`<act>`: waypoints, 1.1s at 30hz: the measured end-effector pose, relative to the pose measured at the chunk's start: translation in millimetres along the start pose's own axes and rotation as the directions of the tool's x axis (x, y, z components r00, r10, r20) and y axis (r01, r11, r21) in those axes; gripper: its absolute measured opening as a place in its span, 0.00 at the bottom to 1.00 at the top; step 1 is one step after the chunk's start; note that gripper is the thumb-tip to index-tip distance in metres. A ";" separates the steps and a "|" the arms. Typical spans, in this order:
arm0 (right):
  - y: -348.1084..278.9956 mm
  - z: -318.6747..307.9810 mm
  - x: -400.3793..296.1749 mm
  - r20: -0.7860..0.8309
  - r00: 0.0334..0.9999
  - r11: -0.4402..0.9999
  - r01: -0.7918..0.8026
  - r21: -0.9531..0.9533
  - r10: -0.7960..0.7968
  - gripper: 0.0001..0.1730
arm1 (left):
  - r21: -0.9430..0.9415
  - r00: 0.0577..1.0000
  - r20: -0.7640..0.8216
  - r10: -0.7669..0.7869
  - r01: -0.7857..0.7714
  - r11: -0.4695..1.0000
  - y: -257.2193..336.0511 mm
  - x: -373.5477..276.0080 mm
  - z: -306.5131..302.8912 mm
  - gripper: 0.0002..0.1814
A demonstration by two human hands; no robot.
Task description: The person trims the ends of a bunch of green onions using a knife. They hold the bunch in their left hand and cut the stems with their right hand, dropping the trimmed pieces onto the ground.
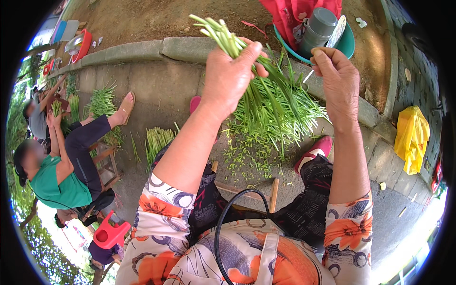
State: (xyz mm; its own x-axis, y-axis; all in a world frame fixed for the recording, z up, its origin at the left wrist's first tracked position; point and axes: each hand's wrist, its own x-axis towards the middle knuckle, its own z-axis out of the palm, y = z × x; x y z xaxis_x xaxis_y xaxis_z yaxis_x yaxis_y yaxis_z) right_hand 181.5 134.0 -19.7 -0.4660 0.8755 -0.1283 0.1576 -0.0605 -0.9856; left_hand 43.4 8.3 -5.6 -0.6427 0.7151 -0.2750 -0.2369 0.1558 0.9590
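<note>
A bunch of long green stalks [228, 41], which look like garlic chives, is gripped in my left hand [231, 71]. Its pale thick ends point up and left, while flat leaves hang down to the right over a loose heap of stalks [274, 114] on the ground. Farther right, my right hand [335, 71] is raised, thumb and fingertips pinched together. A thin pale stem [308, 76] sticks out beneath those fingertips. Short cut-off bits [245, 153] litter the pavement between my feet.
Behind the heap runs a stone kerb [139, 51]. A teal tub [351, 39] holds a grey flask [319, 30] and a red bag [276, 10]. Upright stalks [158, 140] stand near my left knee. To the left sits a person in green [60, 181]; a yellow bag [412, 139] lies right.
</note>
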 end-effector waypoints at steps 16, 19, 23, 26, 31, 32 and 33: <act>-3.5 -1.6 -18.7 0.629 0.772 0.996 -0.084 -0.039 0.090 0.10 | -0.202 0.947 -0.317 0.055 -0.124 0.972 5.2 28.3 -47.2 0.10; -1.6 0.5 -22.6 0.714 0.680 0.974 -0.003 -0.226 0.167 0.10 | -0.205 0.952 -0.303 0.044 -0.110 0.973 4.3 26.0 -44.0 0.11; 0.0 1.5 -16.7 0.510 0.820 0.951 -0.124 -0.285 0.260 0.12 | -0.196 0.966 -0.254 0.043 -0.096 0.976 2.3 24.2 -34.4 0.11; 3.8 4.5 -16.8 0.477 0.852 0.970 -0.131 -0.207 0.216 0.15 | -0.185 0.972 -0.231 0.054 -0.098 0.978 -0.5 20.8 -30.8 0.11; 1.6 12.5 -22.9 0.493 0.846 0.974 -0.125 -0.187 0.203 0.16 | -0.165 0.980 -0.198 0.036 -0.070 0.984 -0.5 16.2 -20.4 0.10; 1.0 13.1 -23.3 0.499 0.843 0.974 -0.121 -0.191 0.202 0.16 | -0.159 0.980 -0.195 0.038 -0.070 0.985 -1.0 15.8 -19.2 0.10; 0.8 13.2 -23.6 0.504 0.840 0.974 -0.116 -0.197 0.202 0.16 | -0.154 0.981 -0.192 0.040 -0.071 0.986 -1.7 15.5 -17.9 0.10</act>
State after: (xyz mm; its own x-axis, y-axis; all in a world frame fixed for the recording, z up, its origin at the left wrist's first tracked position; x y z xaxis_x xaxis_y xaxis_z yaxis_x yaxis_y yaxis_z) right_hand 181.1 106.9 -18.9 -0.7980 0.4817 -0.3621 0.3789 -0.0661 -0.9231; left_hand 20.9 6.9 -12.8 -0.7794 0.5769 -0.2442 -0.3004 -0.0020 0.9538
